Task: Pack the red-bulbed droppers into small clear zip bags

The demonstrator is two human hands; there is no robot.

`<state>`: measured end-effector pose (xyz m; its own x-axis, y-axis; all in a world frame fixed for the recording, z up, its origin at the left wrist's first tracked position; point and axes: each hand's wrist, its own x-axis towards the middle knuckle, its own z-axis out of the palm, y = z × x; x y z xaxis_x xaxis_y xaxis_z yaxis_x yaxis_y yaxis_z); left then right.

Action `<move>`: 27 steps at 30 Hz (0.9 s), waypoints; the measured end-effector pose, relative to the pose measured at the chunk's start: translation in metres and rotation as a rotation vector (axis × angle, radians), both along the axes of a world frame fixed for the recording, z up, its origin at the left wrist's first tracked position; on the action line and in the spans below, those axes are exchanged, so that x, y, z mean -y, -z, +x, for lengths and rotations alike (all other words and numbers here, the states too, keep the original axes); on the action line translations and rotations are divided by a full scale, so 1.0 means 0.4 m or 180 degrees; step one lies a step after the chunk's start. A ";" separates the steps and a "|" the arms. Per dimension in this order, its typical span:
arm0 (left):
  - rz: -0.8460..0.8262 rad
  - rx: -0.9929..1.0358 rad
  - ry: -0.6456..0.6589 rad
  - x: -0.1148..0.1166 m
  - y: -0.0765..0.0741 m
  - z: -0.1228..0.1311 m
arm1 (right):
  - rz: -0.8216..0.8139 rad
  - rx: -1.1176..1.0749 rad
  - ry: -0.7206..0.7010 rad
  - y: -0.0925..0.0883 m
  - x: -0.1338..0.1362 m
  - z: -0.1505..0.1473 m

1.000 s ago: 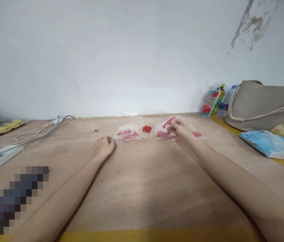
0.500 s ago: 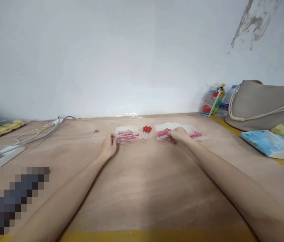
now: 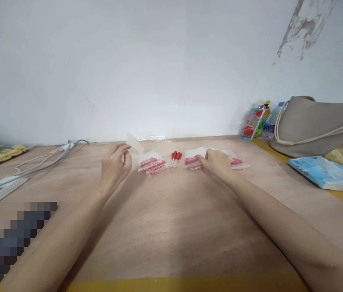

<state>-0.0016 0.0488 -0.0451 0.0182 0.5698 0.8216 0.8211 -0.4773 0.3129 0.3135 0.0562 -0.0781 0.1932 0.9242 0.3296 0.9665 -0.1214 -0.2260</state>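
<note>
Red sticks (image 3: pixel 176 156) lie heads toward the wall (image 3: pixel 171 65); left of them, the left hand's (image 3: pixel 115 164) fingers hold a blurred bag (image 3: pixel 135 143); right, the right hand (image 3: pixel 218 162) touches filled bags (image 3: pixel 192 160), grip unclear; farther right, a bottle (image 3: pixel 270 127) reads "nte".

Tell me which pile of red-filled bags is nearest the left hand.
The left pile, left of the loose red-topped sticks; the others lie right of them, by the right hand.
</note>
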 end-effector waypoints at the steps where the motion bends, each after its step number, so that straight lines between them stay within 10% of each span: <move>1: 0.0021 0.0267 0.0209 0.014 -0.008 0.024 | 0.0151 0.0064 -0.0111 0.001 -0.001 -0.007; 8: -0.2261 0.1432 0.1810 0.068 0.098 0.160 | 0.0258 -0.0056 -0.1002 0.021 -0.073 -0.065; 15: -0.1250 -0.0607 0.1262 0.100 0.177 0.144 | -0.0112 -0.0374 -0.1120 0.034 -0.180 -0.140; 27: -0.1807 -0.1333 0.1802 0.135 0.180 0.159 | -0.0067 -0.1446 -0.0724 0.039 -0.222 -0.157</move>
<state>0.0620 -0.0052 -0.1173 0.6533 0.7023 0.2828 0.6100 -0.7095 0.3529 0.2508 0.1449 -0.0939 0.1058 0.9651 0.2397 0.7736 0.0716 -0.6296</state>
